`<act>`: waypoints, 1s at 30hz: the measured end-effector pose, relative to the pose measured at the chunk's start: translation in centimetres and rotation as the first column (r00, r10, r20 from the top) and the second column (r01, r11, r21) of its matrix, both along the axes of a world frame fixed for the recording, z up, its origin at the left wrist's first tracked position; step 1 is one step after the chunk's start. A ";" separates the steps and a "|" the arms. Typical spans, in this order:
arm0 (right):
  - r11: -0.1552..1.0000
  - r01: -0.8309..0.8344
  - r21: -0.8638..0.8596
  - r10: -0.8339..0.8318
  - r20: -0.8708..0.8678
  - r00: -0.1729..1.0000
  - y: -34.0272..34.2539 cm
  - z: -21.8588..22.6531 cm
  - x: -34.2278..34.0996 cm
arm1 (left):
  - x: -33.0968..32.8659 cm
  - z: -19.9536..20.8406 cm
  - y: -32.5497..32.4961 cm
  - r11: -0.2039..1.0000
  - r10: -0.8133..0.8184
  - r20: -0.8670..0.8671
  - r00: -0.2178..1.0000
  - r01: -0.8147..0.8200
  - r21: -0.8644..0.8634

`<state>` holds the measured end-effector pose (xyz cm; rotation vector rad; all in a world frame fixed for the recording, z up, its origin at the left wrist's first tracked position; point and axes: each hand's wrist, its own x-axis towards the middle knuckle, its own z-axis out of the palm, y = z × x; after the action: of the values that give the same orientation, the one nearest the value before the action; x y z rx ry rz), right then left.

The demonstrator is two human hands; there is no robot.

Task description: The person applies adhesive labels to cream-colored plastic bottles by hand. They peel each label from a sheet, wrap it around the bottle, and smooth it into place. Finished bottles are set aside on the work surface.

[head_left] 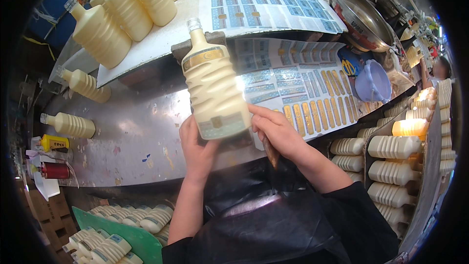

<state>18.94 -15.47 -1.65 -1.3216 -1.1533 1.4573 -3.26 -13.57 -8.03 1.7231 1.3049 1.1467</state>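
Observation:
A cream-coloured bottle with wavy ridges and a clear threaded neck is held up over the bench, neck pointing away from me. It bears a gold band below the neck and a blue-grey label near its base. My left hand is closed round the base's left side. At the lower right, my right hand steadies the bottle with its fingertips and also grips a brown, pointed, wooden-looking tool; the tool's upper end is hidden. Right behind the bottle is a dark block at the shelf's edge.
Sheets of gold and blue labels lie right of the bottle; another sheet is on the raised white shelf. Cream bottles stand far left. A lilac bucket and metal pan are at right. Racked bottles flank me.

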 end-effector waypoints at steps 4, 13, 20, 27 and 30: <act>0.959 0.061 -0.277 -0.074 -0.037 0.997 0.7 -0.7 0.8 | 0.9 0.9 -0.5 0.993 0.114 -0.011 0.993 -0.113 0.046; 0.943 0.073 -0.326 -0.146 -0.206 0.968 1.4 -1.7 0.6 | 3.0 2.8 -0.8 0.944 0.241 -0.096 0.966 -0.210 0.254; 0.979 0.087 -0.186 -0.081 0.037 0.996 1.1 -3.5 1.9 | 2.1 1.8 -0.7 0.964 0.183 -0.156 0.971 -0.146 0.221; 1.000 -0.019 0.016 0.017 0.123 0.992 1.0 0.5 0.0 | 0.4 0.2 -0.7 0.990 0.021 0.370 0.929 0.031 -0.135; 0.996 -0.014 0.090 0.003 0.122 0.993 1.3 -1.6 0.3 | 1.3 1.1 -0.2 0.983 0.023 0.506 0.862 0.074 -0.171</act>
<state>19.26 -14.15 -3.26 -1.3589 -1.2899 1.3297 -2.00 -13.82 -6.91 1.1855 1.0157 1.3056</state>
